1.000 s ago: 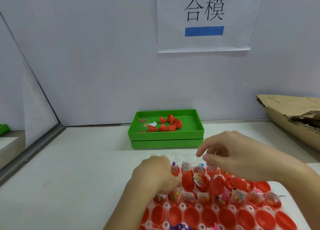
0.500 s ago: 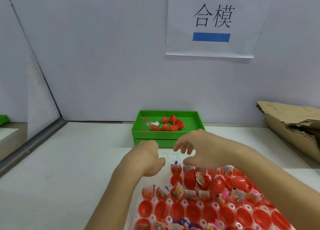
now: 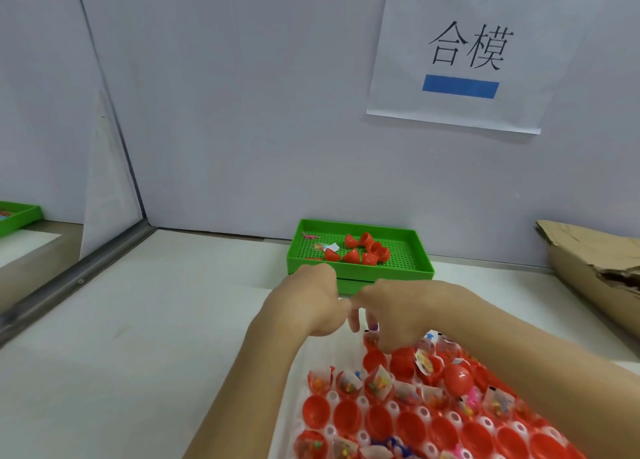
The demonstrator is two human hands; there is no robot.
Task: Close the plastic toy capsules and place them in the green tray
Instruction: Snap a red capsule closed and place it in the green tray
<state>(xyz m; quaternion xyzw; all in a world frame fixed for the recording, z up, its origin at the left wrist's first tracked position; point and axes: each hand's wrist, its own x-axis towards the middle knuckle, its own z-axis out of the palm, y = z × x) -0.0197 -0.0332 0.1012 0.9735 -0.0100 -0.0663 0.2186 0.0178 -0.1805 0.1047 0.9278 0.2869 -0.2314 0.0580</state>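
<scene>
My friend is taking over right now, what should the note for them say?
Left hand: curled shut, fingers meeting the right hand's; what it holds is hidden.
Right hand: fingers bent down above the far end of the white holder tray; whether it grips anything is unclear.
Green tray: at the back by the wall, with several red capsule pieces in it.
Holder tray: many open red halves, some with bagged toys, and one closed red capsule lying on top.
Done: only a few pieces moved.
Left: close nearly all the capsules and carry them to the green tray.
</scene>
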